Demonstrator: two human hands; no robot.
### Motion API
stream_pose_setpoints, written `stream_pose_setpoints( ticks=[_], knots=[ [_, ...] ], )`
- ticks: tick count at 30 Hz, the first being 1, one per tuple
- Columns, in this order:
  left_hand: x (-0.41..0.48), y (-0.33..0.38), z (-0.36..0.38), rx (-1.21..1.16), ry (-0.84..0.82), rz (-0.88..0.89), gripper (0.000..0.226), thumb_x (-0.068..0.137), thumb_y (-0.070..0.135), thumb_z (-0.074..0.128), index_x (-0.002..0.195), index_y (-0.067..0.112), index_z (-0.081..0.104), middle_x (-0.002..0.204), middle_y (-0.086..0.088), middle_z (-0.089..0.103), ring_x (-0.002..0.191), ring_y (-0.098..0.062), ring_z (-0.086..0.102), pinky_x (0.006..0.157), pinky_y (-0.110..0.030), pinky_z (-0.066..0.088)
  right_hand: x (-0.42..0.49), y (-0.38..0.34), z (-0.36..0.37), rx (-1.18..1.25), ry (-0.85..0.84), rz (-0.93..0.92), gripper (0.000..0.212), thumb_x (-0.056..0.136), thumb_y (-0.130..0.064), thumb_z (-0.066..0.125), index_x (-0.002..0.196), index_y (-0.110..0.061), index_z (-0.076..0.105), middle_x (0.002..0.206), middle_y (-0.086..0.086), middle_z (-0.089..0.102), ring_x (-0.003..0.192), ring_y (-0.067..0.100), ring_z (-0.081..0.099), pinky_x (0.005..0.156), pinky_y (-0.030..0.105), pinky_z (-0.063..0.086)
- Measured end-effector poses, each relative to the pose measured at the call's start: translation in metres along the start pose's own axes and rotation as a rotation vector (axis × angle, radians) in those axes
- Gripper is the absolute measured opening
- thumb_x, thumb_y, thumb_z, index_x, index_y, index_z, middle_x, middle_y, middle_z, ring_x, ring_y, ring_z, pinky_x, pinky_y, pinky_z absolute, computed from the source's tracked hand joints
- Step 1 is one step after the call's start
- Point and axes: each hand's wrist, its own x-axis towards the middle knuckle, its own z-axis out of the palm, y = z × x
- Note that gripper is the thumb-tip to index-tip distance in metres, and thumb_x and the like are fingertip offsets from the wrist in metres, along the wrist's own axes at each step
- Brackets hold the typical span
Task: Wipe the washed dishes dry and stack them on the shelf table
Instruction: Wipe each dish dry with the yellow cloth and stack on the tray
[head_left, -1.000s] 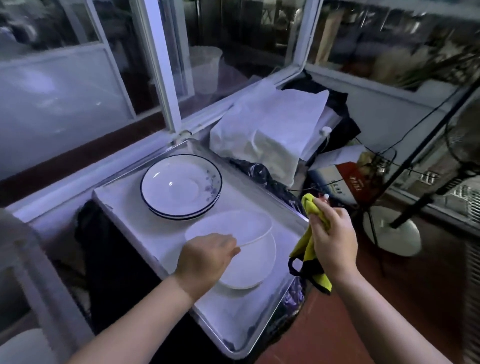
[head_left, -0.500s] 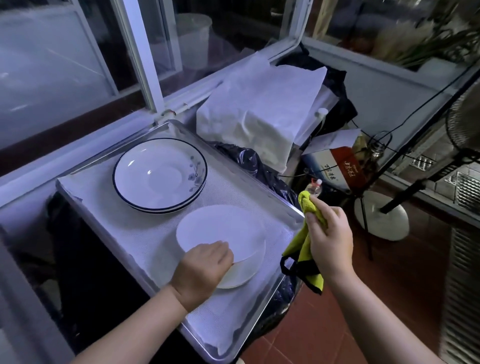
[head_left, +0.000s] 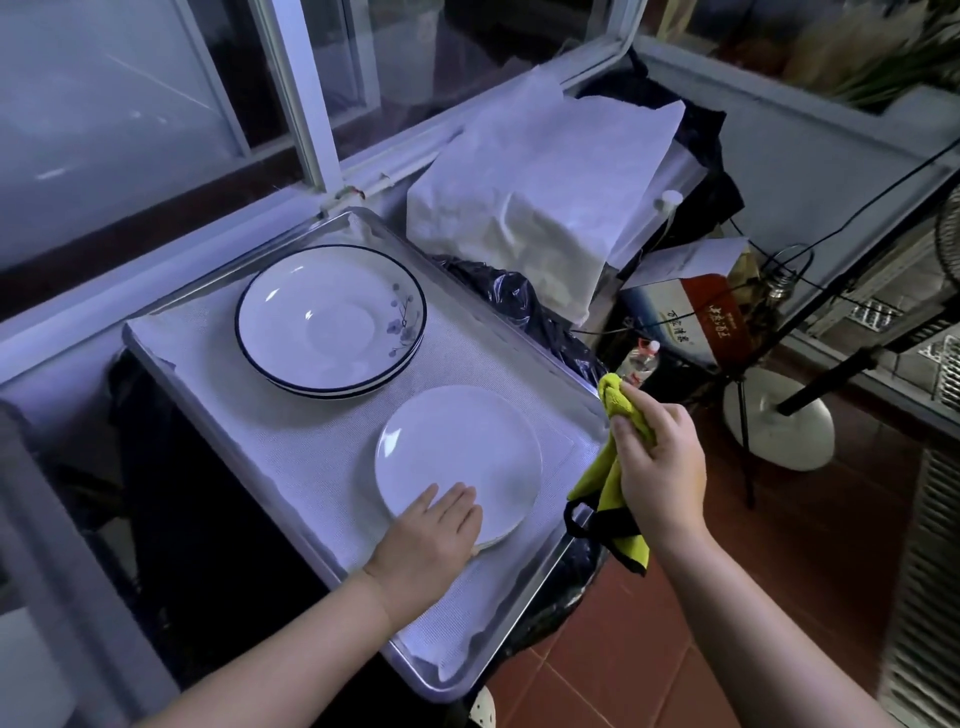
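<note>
slippage threatens: left hand (head_left: 431, 535) lies flat on white plate (head_left: 462, 447) near tray rim (head_left: 519, 616), maybe damp; right hand (head_left: 662, 462) grips cloth (head_left: 597, 478).

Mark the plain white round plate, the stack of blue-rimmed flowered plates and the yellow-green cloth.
Plain white round plate (head_left: 457, 441), head view: bare centre.
Stack of blue-rimmed flowered plates (head_left: 332, 317), head view: top plate's well.
Yellow-green cloth (head_left: 596, 477), head view: hanging fold.

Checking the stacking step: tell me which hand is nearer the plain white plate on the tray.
Left. The left hand rests flat on the near edge of the plain white plate; the right hand is off to its right, apart from it, gripping the yellow cloth.
</note>
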Motion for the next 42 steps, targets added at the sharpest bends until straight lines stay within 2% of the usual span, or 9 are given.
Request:
stream_pose_setpoints(
  ticks=[3, 8, 10, 14, 19, 26, 33, 38, 42],
  knots=[
    [0.002, 0.0, -0.002, -0.044, -0.082, -0.029, 0.034, 0.085, 0.031, 0.044, 0.108, 0.008, 0.05, 0.109, -0.011, 0.071, 0.103, -0.022, 0.068, 0.088, -0.038, 0.054, 0.0, 0.0, 0.001, -0.011, -0.01, 0.006, 0.035, 0.093, -0.02, 0.061, 0.126, -0.032, 0.061, 0.099, -0.005, 0.052, 0.087, 0.008, 0.052, 0.071, 0.028, 0.041],
    [0.003, 0.002, -0.007, -0.131, -0.202, -0.057, 0.053, 0.052, 0.042, 0.09, 0.092, 0.012, 0.074, 0.105, -0.007, 0.072, 0.098, -0.017, 0.069, 0.084, -0.033, 0.057, 0.0, -0.008, 0.006, -0.003, -0.037, -0.025, 0.035, 0.093, -0.019, 0.061, 0.126, -0.031, 0.062, 0.095, -0.008, 0.05, 0.082, 0.002, 0.049, 0.068, 0.017, 0.038],
    [0.003, 0.003, -0.011, -0.127, -0.183, -0.065, 0.05, 0.047, 0.043, 0.091, 0.087, 0.016, 0.075, 0.103, -0.004, 0.072, 0.097, -0.014, 0.069, 0.084, -0.028, 0.055, 0.001, -0.016, 0.01, 0.013, -0.051, -0.045, 0.035, 0.093, -0.019, 0.061, 0.126, -0.031, 0.062, 0.093, -0.011, 0.049, 0.082, 0.0, 0.05, 0.069, 0.012, 0.038],
    [-0.002, -0.003, -0.035, -0.104, -0.042, -0.16, 0.033, 0.056, 0.044, 0.083, 0.078, 0.022, 0.073, 0.096, 0.001, 0.073, 0.086, -0.012, 0.07, 0.079, -0.025, 0.051, -0.003, -0.044, 0.024, 0.055, -0.107, -0.094, 0.035, 0.093, -0.019, 0.061, 0.126, -0.03, 0.062, 0.098, -0.007, 0.051, 0.087, 0.006, 0.051, 0.08, 0.03, 0.044],
    [-0.053, -0.033, -0.093, -0.081, 0.115, -0.532, 0.023, 0.079, 0.03, 0.051, 0.076, 0.018, 0.07, 0.072, 0.003, 0.065, 0.064, -0.018, 0.062, 0.059, -0.031, 0.048, -0.029, -0.115, 0.07, 0.125, -0.237, -0.256, 0.035, 0.09, -0.015, 0.064, 0.123, -0.027, 0.064, 0.097, -0.007, 0.053, 0.085, -0.004, 0.048, 0.083, 0.02, 0.038],
    [-0.238, -0.089, -0.185, 0.052, 0.096, -1.145, 0.007, 0.072, 0.012, 0.076, 0.077, 0.014, 0.071, 0.069, 0.0, 0.065, 0.056, -0.024, 0.063, 0.043, -0.029, 0.046, -0.136, -0.236, 0.18, 0.235, -0.534, -0.476, 0.036, 0.089, -0.016, 0.064, 0.119, -0.037, 0.062, 0.094, -0.012, 0.052, 0.088, -0.012, 0.05, 0.078, 0.0, 0.032],
    [-0.445, -0.142, -0.171, -0.326, 0.089, -1.958, 0.016, 0.086, 0.023, 0.065, 0.1, 0.017, 0.07, 0.101, -0.006, 0.071, 0.091, -0.03, 0.065, 0.079, -0.034, 0.05, -0.282, -0.295, 0.305, 0.224, -0.791, -0.561, 0.035, 0.09, -0.021, 0.065, 0.123, -0.031, 0.064, 0.093, -0.014, 0.052, 0.089, -0.001, 0.055, 0.076, 0.007, 0.039],
    [-0.523, -0.177, -0.134, -0.416, -0.122, -2.09, 0.016, 0.089, 0.027, 0.055, 0.098, 0.02, 0.066, 0.107, -0.002, 0.065, 0.097, -0.025, 0.06, 0.07, -0.027, 0.036, -0.35, -0.292, 0.387, 0.141, -0.903, -0.477, 0.033, 0.092, -0.025, 0.063, 0.122, -0.037, 0.063, 0.097, -0.019, 0.053, 0.091, -0.006, 0.055, 0.078, 0.011, 0.042],
    [-0.558, -0.202, -0.097, -0.516, -0.198, -2.133, 0.012, 0.085, 0.023, 0.054, 0.083, 0.012, 0.059, 0.092, -0.005, 0.063, 0.078, -0.024, 0.057, 0.062, -0.03, 0.039, -0.378, -0.28, 0.432, 0.055, -0.95, -0.418, 0.031, 0.092, -0.031, 0.061, 0.113, -0.054, 0.055, 0.099, -0.016, 0.053, 0.091, -0.01, 0.054, 0.074, 0.01, 0.042]
  ],
)
